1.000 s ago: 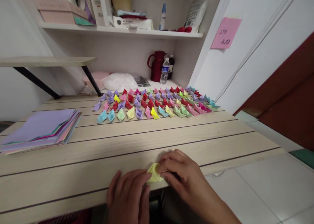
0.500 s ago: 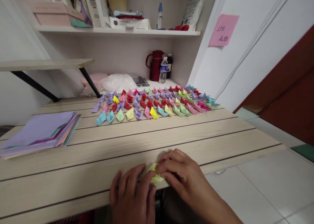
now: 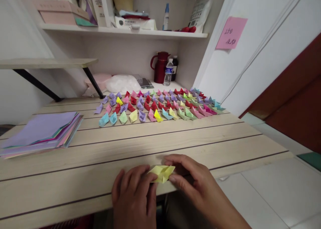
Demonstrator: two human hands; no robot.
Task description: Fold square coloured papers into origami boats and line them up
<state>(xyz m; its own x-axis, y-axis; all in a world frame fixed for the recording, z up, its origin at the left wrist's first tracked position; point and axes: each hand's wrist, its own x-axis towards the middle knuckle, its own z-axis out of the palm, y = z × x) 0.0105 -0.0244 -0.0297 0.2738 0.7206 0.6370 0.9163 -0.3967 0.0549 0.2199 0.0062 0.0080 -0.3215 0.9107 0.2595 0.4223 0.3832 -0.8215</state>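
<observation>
Both my hands hold a small folded yellow paper piece (image 3: 162, 173) at the near edge of the wooden table (image 3: 105, 155). My left hand (image 3: 134, 197) pinches its left end with curled fingers. My right hand (image 3: 193, 182) pinches its right end between thumb and fingers. The piece is lifted a little off the tabletop and shows more of its folded faces. Farther back, several rows of small folded paper boats (image 3: 155, 106) in many colours stand on the table.
A stack of coloured paper sheets (image 3: 41, 133) lies at the left. Behind the boats are a red jug (image 3: 159, 67), a water bottle (image 3: 169, 72) and a white bag (image 3: 122, 83). A shelf (image 3: 120, 31) carries boxes and bottles. A pink note (image 3: 230, 33) hangs on the wall.
The yellow piece has come out from under my fingers and opened wider between both hands. My right hand has slid a little to the right.
</observation>
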